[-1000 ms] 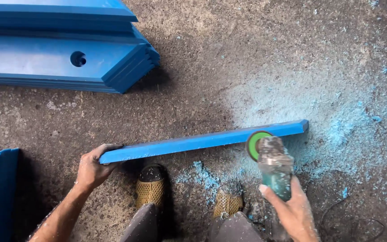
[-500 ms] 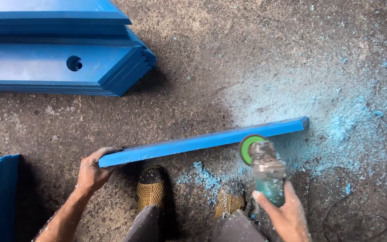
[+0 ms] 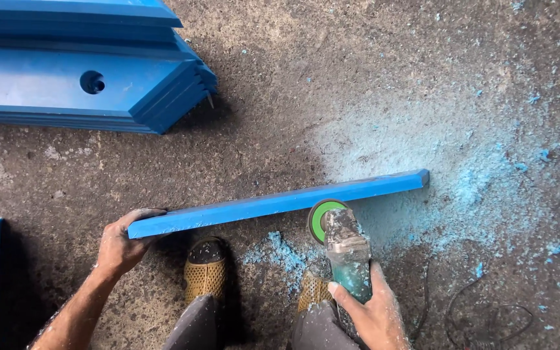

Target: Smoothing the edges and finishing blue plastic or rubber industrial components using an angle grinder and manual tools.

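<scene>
**Two hands, one blue strip, grinder at its edge**

Both hands are busy. The left hand [image 3: 121, 243] is closed around the near end of a long blue strip [image 3: 273, 204] that stands on edge on the concrete floor [image 3: 332, 84], fingers curled over its top. The right hand [image 3: 374, 311] is wrapped tight round the body of a grinder [image 3: 345, 249], whose green disc [image 3: 322, 219] sits against the strip's near side, roughly at mid-length, just beyond the right hand's knuckles. Two shoes [image 3: 205, 275] are planted between the hands, close under the strip.

The step in hand looks like smoothing the strip's lower edge. The next move probably calls for a steady left-hand brace while the disc slides on along the edge without digging in.

Against the earlier frames, the disc has crept leftward along the strip, towards the left hand; the left hand's hold has not changed.

Blue dust [image 3: 481, 181] fans out past the strip's far end, to the right of the right hand. A stack of blue boards [image 3: 66, 78] lies well beyond the left hand, and a thin cord [image 3: 481, 317] loops near the right wrist.
</scene>
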